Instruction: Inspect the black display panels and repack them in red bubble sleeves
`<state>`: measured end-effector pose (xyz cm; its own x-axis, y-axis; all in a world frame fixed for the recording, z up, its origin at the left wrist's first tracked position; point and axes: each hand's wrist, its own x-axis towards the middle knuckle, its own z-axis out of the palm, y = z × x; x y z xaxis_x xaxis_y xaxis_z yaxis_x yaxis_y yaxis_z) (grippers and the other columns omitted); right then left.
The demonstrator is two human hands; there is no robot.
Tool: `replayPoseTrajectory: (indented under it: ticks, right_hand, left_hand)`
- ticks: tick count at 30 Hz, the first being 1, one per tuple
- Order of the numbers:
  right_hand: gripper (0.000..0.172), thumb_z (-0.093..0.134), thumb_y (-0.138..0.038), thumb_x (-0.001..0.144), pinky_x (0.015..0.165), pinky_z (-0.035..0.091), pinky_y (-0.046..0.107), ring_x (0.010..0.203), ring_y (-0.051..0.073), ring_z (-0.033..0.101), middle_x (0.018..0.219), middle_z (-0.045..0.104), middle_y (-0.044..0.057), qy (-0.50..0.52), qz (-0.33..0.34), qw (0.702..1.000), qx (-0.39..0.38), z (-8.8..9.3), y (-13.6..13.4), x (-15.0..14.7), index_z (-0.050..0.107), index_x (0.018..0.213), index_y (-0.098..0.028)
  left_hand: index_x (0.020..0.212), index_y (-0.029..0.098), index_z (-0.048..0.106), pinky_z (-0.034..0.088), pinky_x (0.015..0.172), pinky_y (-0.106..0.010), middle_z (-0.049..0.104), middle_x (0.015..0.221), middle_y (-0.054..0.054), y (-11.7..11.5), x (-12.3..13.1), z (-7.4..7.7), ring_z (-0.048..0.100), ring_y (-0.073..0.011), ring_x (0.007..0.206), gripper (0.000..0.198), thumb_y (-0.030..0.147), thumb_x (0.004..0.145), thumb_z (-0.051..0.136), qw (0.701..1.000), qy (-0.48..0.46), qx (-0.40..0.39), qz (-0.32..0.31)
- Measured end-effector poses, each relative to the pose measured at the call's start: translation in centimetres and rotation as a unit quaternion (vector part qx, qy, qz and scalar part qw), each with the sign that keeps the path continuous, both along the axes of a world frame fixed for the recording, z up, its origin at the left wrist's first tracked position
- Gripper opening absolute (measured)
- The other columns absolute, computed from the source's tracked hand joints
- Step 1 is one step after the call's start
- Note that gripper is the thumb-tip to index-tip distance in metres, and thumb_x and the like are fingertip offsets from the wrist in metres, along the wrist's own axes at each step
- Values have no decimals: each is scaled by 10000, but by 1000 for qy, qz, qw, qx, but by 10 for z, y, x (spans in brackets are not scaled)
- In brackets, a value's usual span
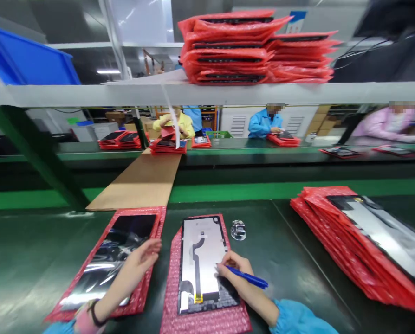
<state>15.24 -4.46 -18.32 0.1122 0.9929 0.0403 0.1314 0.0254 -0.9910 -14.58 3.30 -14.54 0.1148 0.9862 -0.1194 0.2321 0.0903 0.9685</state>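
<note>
My right hand (237, 269) is closed around a blue pen (247, 277). The pen's tip points at the silver back of a tablet screen panel (210, 260), which lies on pink bubble wrap (169, 297) in front of me. A dark ribbon cable and a yellow connector show on the panel. To its left, my left hand (145, 255) hovers over or lightly rests on a second panel, its fingers stretched out with nothing in them. That second panel is glossy black (134, 229), face up on a red bubble-wrap bag (141, 297).
A stack of panels in red bubble bags (353, 250) stands at the right. A small clear plastic piece (238, 230) lies beyond my right hand. Cardboard (138, 181) bridges to the far bench, where several people work. More red bags (228, 51) fill the overhead shelf (124, 95).
</note>
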Motion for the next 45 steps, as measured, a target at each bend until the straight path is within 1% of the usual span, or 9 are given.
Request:
replayPoseTrajectory:
  ticks: [3,8,13,23,32,35,38,42,45]
  right_hand:
    - [319,731,-316,667,502,323,244,490,122,452,485,504,-47,-32,-24,999,13,-5,0,-1,487,493,-208]
    - [321,701,-326,680,501,318,243,491,118,441,487,496,-49,-54,-42,997,25,-10,4,0,463,496,-212]
    - [386,621,-377,729,487,301,244,461,109,376,449,402,-67,-56,-46,997,29,-13,8,1,355,488,-234]
    - [310,587,-259,665,510,270,264,468,115,365,452,384,-61,-86,-35,995,36,-13,8,2,355,462,-231]
    - [373,637,-392,693,494,333,255,466,116,426,462,448,-43,-25,-72,996,48,6,-2,3,386,472,-226]
    - [356,591,-551,762,427,375,244,437,143,525,513,599,-2,12,-101,994,47,25,-32,38,551,654,-214]
    - [534,401,-662,864,376,379,243,342,144,486,427,565,-24,22,-181,982,56,43,-85,104,635,932,-187]
    - [515,435,-665,855,496,510,321,487,211,628,582,681,69,-128,-457,876,88,66,-159,213,641,815,-195]
    - [317,562,-521,863,831,516,419,797,265,696,938,727,120,-184,-547,813,79,84,-186,289,625,874,-210]
  left_hand:
    - [922,162,684,464,976,-417,726,952,-122,-11,41,-5,651,-324,1008,438,230,508,810,982,-106,-144,-64]
    - [891,136,664,472,928,-339,714,959,-123,-11,67,-1,671,-245,967,325,98,572,714,955,-176,-240,-3]
    - [879,140,614,500,806,-314,693,825,-65,-5,66,3,661,-161,726,256,43,643,643,947,-175,-265,43]
    - [917,133,602,480,743,-278,681,750,-44,-2,67,2,648,-156,701,285,94,641,662,946,-164,-273,56]
    - [1010,163,570,446,886,-354,633,1044,-103,-5,71,6,590,-266,1031,440,172,583,675,975,-93,-197,35]
    - [1036,199,543,387,982,-348,569,1132,-88,-8,98,18,470,-291,1200,488,208,567,678,993,-68,-95,15]
    - [1040,214,583,412,951,-356,581,1107,-69,-18,154,32,496,-283,1148,435,227,613,662,992,-90,-60,-72]
    - [882,190,647,421,938,-316,641,945,-38,-39,254,43,572,-205,973,315,10,624,633,965,-139,-116,-187]
    - [910,140,633,482,854,-313,649,923,-49,-55,332,46,613,-158,861,208,10,748,629,933,-180,-189,-247]
